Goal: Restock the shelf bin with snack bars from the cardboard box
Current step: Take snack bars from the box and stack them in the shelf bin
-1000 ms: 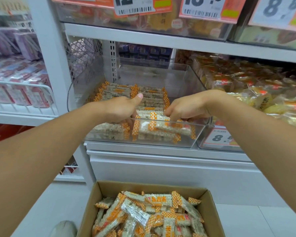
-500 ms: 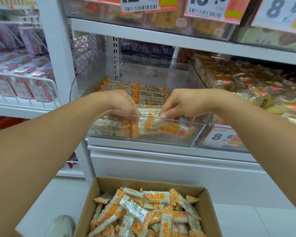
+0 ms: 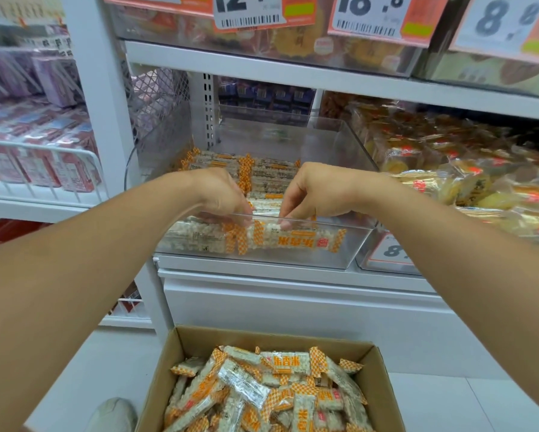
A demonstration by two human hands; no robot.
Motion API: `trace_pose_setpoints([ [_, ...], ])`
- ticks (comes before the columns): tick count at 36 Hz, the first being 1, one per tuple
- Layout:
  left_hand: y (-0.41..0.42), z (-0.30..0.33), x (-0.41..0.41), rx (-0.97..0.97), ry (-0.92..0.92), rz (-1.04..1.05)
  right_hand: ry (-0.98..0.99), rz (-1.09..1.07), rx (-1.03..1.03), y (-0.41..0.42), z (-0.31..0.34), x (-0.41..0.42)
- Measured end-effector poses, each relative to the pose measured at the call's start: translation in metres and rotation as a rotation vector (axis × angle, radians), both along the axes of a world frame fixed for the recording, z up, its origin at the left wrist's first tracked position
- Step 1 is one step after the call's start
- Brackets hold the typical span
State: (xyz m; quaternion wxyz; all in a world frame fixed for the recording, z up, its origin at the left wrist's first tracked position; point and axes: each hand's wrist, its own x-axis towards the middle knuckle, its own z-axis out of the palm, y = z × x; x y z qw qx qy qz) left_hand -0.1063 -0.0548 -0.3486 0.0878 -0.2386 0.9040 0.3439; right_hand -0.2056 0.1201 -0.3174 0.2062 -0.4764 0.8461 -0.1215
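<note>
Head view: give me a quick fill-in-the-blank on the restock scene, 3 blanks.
1. Both the left hand and right hand reach into the clear plastic shelf bin, which holds orange-and-white wrapped snack bars lying ____.
2. The brown cardboard box sits ____ the shelf, on the floor.
3. The price tag directly above the right hand reads ____.

Missing: flat; below; 18.8

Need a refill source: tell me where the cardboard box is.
In the head view, the box sits on the floor at bottom centre, below the shelf bin, open and full of snack bars.
</note>
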Motion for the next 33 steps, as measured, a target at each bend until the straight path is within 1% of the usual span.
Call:
trace_pose_setpoints([
  [2, -0.001, 0.000, 0.000, 0.002, -0.007, -0.003, 0.056, -0.114, 0.058, 0.001, 0.002, -0.001],
  [4, -0.002, -0.001, -0.001, -0.002, -0.018, -0.009, 0.037, -0.261, 0.178, 0.004, 0.003, -0.003],
  [5, -0.001, 0.000, -0.001, -0.006, -0.022, -0.011, 0.015, -0.297, 0.231, 0.006, 0.003, -0.005],
  [7, 0.002, 0.001, -0.002, -0.035, -0.035, -0.035, -0.049, -0.302, 0.292, 0.009, -0.002, -0.006],
  [10, 0.008, 0.002, -0.003, -0.097, -0.078, -0.085, -0.181, -0.342, 0.251, 0.014, -0.008, -0.006],
  [13, 0.008, 0.001, -0.004, -0.084, -0.077, -0.072, -0.256, -0.408, 0.190, 0.014, -0.012, -0.006],
  [17, 0.007, 0.000, -0.002, 0.050, 0.007, -0.002, -0.316, -0.443, 0.022, 0.015, -0.021, -0.006],
  [20, 0.007, -0.001, 0.001, 0.163, 0.076, 0.069, -0.284, -0.489, -0.083, 0.013, -0.024, -0.002],
  [21, 0.008, -0.001, 0.002, 0.173, 0.090, 0.074, -0.241, -0.493, -0.077, 0.011, -0.023, 0.000],
  [23, 0.009, 0.001, 0.003, 0.178, 0.114, 0.070, -0.123, -0.474, 0.008, 0.007, -0.021, 0.004],
  [25, 0.010, 0.002, 0.004, 0.173, 0.115, 0.066, -0.085, -0.478, 0.072, 0.003, -0.019, 0.007],
  [27, 0.011, 0.002, 0.005, 0.151, 0.107, 0.057, -0.127, -0.499, 0.073, 0.000, -0.018, 0.009],
  [30, 0.014, 0.002, 0.004, 0.075, 0.134, 0.049, -0.134, -0.501, 0.052, -0.002, -0.018, 0.010],
  [33, 0.016, 0.004, 0.005, 0.023, 0.154, 0.033, -0.294, -0.514, 0.033, 0.004, -0.013, 0.001],
])
